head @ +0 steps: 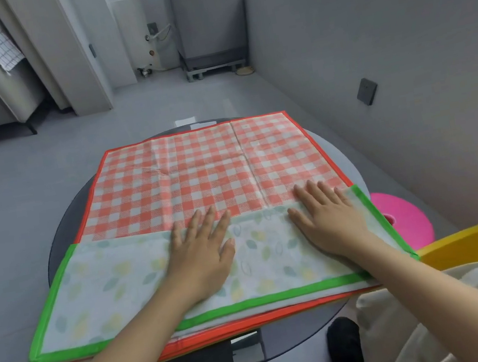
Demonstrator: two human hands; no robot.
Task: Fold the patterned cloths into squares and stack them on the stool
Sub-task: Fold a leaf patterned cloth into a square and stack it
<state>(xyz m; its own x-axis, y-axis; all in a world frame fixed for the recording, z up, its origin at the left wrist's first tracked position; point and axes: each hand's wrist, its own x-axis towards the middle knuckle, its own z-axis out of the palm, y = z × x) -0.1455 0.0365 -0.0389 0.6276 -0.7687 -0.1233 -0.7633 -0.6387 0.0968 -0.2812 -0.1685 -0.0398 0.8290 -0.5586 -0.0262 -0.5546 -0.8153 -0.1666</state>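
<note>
Left hand (204, 253) and right hand (328, 218) press flat, fingers spread, on green-edged cloth (116, 281); looks light, floppy; best pinched by hemmed corners.

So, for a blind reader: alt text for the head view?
Both hands, left and right, press flat on a green-bordered leaf-print cloth folded over a red checked cloth on a round table.
</note>
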